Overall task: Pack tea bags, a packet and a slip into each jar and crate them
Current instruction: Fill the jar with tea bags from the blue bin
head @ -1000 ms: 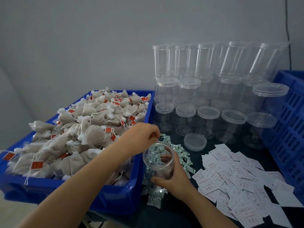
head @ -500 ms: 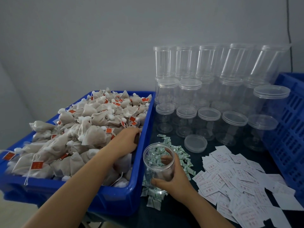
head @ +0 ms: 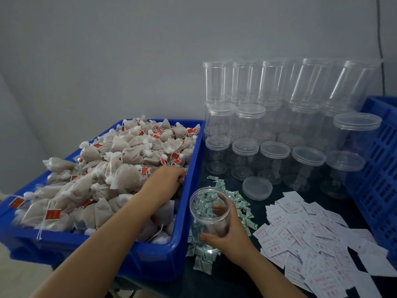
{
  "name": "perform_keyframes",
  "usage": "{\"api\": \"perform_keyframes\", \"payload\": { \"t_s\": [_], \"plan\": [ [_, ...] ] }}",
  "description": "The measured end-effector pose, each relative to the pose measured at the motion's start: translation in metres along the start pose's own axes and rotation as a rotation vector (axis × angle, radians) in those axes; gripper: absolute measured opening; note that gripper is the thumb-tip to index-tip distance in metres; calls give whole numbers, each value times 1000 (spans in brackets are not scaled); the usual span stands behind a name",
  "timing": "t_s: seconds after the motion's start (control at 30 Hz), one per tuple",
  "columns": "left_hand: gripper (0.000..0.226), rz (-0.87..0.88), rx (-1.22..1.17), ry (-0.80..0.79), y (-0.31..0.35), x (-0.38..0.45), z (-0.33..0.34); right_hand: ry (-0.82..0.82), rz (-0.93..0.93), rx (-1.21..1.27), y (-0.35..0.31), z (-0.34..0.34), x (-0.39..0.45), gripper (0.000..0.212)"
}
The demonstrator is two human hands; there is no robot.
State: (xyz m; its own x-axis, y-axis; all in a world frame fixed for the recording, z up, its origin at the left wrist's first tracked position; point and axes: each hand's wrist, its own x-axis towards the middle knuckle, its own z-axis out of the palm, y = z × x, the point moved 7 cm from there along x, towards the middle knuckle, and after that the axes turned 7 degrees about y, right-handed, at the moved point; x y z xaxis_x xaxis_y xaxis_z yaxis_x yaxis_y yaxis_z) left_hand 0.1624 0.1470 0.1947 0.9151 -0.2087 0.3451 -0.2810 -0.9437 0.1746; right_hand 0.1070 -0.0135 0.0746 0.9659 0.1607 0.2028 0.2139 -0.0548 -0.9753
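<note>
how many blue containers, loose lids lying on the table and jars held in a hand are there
blue containers: 2 (tea-bag tub, slotted crate)
loose lid on the table: 1
held jar: 1, in the grip of the right hand
total: 4

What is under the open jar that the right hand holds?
Small green-white packets lie under and around the open jar, gripped by the right hand. The spot directly beneath its base is hidden.
</note>
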Motion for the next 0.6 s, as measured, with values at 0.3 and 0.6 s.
{"api": "perform_keyframes", "payload": {
  "t_s": [0.3,0.6],
  "plan": [
    [6,2,-16,205,-1,1,-36,-10,8,19,0,-1,-1,101],
    [3,83,-147,293,25,-6,-66,9,23,5,2,-1,-1,103]
  ]
}}
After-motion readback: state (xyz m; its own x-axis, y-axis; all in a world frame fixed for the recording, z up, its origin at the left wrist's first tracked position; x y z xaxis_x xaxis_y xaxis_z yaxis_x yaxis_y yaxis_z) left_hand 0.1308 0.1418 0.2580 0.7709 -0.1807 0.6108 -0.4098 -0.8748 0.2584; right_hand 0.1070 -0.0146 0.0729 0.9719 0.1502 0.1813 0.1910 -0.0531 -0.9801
